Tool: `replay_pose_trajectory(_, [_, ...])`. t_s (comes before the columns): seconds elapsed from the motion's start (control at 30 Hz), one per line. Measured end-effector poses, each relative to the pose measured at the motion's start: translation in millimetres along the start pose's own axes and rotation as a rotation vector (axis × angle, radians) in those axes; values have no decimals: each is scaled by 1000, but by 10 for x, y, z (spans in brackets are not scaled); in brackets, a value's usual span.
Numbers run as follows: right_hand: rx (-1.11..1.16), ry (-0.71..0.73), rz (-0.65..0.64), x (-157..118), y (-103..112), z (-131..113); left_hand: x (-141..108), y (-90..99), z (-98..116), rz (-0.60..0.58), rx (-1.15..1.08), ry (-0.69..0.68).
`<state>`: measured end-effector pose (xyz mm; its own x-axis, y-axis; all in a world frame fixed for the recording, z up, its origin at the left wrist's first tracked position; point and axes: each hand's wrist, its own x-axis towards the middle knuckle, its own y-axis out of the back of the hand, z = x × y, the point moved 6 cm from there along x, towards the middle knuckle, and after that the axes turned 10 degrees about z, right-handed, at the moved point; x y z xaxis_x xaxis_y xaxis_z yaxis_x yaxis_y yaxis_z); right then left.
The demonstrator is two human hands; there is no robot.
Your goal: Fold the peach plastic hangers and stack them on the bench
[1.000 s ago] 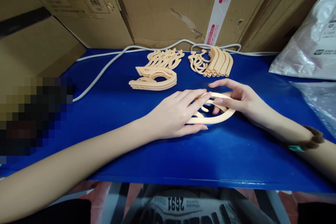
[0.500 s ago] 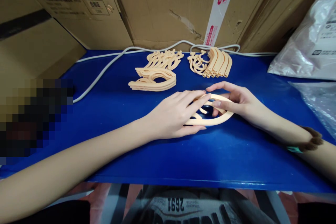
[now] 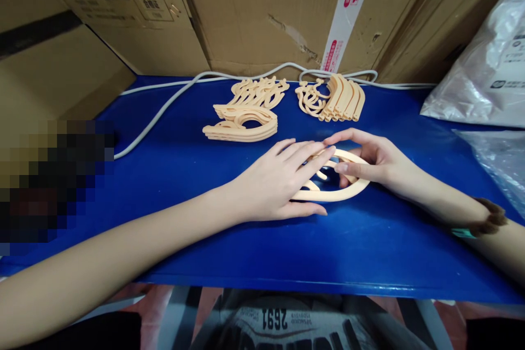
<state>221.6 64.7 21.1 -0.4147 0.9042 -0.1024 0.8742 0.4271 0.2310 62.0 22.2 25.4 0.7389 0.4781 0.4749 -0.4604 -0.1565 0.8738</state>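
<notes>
- Nearest me: grey printed fabric (image 3: pixel 274 328) below the counter (image 3: pixel 262 254) edge; number upside down, looks like "2691"; smaller print n/g to read, big dark letters cut off.
- L hand (image 3: pixel 279 183): palm down over L end of the beige frame (image 3: pixel 348 192), fingers nearly straight, thumb apart at near side; underside hidden, can't tell if it grips.
- R hand (image 3: pixel 377 158): part-curled round R end of frame, thumb on top, fingers tucked behind/below.
- Frame's between both hands, front-centre of counter. To do this well, I'd say: L steady, R pressure light & even, no twisting of thin curved bits.
- Behind, L: stacked beige frames (image 3: pixel 246 132), w/ small curvy parts (image 3: pixel 260 93) beyond.
- Behind, R: curved bars (image 3: pixel 344 99) side by side, hooks (image 3: pixel 309 101) touching or just beside.
- White cable (image 3: pixel 162 112) runs along the back.
- Far back: carton (image 3: pixel 104 46) w/ handling symbols & "合格证"; taped box (image 3: pixel 254 16), red-on-white tape (image 3: pixel 350 8) text too small. Clear bag (image 3: pixel 479 76), far R: label illegible.
</notes>
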Motion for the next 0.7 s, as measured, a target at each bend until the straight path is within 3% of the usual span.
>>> replay_pose_trajectory(0.4, [30, 8, 99, -4, 35, -6, 15, 75, -49, 106, -20, -26])
replay_pose_trajectory(0.7, [19, 15, 92, -5, 24, -25, 10, 90, -48, 139, -11, -31])
